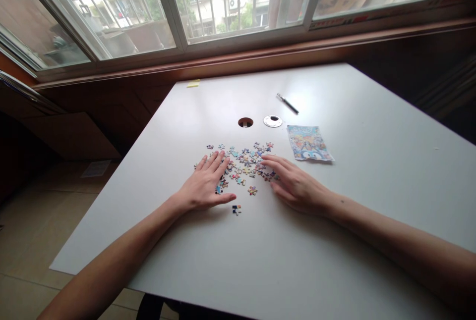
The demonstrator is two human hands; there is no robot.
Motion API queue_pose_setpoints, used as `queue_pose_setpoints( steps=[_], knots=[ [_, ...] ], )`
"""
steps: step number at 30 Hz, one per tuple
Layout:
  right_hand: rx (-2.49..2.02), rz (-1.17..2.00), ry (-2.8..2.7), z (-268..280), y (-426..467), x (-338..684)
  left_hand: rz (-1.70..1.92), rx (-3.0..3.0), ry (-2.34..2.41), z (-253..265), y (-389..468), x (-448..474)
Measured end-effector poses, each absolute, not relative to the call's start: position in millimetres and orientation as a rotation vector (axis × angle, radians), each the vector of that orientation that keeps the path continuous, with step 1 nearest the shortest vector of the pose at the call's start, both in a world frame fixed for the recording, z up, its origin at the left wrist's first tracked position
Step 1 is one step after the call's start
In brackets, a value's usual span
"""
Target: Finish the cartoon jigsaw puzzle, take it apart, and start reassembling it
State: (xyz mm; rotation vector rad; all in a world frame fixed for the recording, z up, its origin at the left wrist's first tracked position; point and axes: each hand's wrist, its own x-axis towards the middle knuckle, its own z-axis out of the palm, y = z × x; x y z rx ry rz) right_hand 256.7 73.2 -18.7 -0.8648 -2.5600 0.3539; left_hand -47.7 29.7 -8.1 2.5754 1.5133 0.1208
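Jigsaw pieces (247,171): loose pile, centre of frame. Left hand (204,185): open, fingers spread over the pile's left side. Right hand (297,186): open, fingers loosely curved at its right side. Printed packet (310,142): right of centre.

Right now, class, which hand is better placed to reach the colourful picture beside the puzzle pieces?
Likely the right hand: it is nearer the picture; most puzzle pieces lie between picture and left hand.
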Motion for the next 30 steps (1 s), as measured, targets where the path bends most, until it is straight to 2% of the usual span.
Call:
queue_pose_setpoints(
  steps=[5,9,23,30],
  knots=[
    [-1.019,0.287,-2.511,-22.3,79.2,257.7,0.316,2.471,1.74,-12.2,32.5,-52.5],
    [-1.223,0.172,-2.58,-29.5,81.8,249.7,0.203,2.428,1.774,-15.2,38.5,-47.6],
    [-1.209,0.134,-2.758,-25.5,103.2,196.3,0.13,2.51,1.624,-11.9,10.1,-19.4],
    [-1.094,0.172,-2.775,-19.1,100.8,179.6,0.13,2.551,1.66,-11.6,19.2,-48.9]
  ],
)
